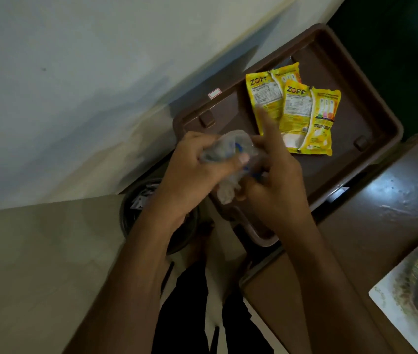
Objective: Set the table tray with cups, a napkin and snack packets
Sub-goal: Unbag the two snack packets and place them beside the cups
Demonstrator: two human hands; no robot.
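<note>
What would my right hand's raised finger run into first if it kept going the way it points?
Probably the nearer-left yellow snack packet on the brown tray; the right hand points at it, though the height gap is unclear.

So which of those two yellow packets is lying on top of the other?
The ZOFF packet nearer the tray's right side lies on top: its whole printed face shows, and its edge covers part of the other ZOFF packet, which lies nearer the wall.
</note>
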